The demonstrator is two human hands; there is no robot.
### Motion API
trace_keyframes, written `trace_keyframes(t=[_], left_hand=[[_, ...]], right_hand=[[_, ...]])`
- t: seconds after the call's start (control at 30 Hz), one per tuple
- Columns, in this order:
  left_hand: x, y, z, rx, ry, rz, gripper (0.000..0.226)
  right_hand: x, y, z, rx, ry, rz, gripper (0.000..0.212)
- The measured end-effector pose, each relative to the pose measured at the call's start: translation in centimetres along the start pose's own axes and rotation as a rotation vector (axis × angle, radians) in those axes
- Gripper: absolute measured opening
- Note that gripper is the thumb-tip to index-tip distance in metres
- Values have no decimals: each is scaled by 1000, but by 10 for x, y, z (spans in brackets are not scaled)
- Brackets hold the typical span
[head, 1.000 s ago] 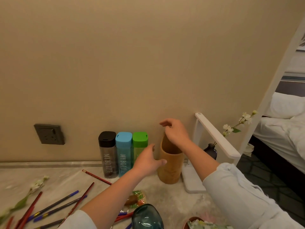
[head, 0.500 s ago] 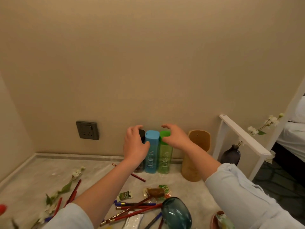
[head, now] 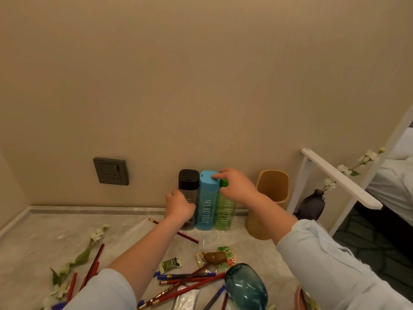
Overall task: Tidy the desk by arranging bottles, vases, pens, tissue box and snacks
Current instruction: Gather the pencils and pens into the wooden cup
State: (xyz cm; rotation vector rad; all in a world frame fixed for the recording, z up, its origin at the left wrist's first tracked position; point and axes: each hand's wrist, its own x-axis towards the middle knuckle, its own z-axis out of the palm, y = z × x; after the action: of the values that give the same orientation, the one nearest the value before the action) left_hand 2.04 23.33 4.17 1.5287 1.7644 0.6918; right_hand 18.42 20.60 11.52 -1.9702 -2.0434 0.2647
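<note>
Three "MY BOTTLE" bottles stand side by side against the wall: black (head: 189, 181), blue (head: 207, 204) and green (head: 224, 212). My left hand (head: 180, 204) grips the lower body of the black bottle from its left. My right hand (head: 238, 186) curls over the top of the green bottle, with fingertips reaching onto the blue cap. To the right of the bottles stands a wooden pen holder (head: 271, 191). Several red and blue pens (head: 190, 285) and snack packets (head: 218, 258) lie scattered on the desk (head: 44, 238). A teal glass vase (head: 245, 287) lies near me.
A dark vase (head: 311, 204) with white flowers stands behind a white slanted frame (head: 335, 177) at the right. A loose flower stem (head: 82, 256) lies at the left. A wall socket (head: 111, 171) sits left of the bottles. A bed lies beyond the desk's right edge.
Both hands left the wooden pen holder and went to the bottles. My left hand then slid from the black cap down to its body; my right stayed on the green cap.
</note>
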Motion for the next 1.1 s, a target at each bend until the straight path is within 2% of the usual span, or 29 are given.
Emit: trace_keyframes(t=[0.4, 0.93, 1.03, 1.1], left_hand=[[6, 5, 16, 57, -2, 11, 41], [-2, 9, 29, -56, -53, 77, 39], [-4, 7, 26, -56, -61, 74, 41], [-7, 5, 23, -43, -59, 56, 51]], right_hand=[[-8, 16, -10, 63, 54, 47, 50], [-5, 31, -8, 160, 91, 118, 50], [-10, 28, -7, 197, 142, 86, 48], [-15, 25, -4, 254, 222, 37, 45]])
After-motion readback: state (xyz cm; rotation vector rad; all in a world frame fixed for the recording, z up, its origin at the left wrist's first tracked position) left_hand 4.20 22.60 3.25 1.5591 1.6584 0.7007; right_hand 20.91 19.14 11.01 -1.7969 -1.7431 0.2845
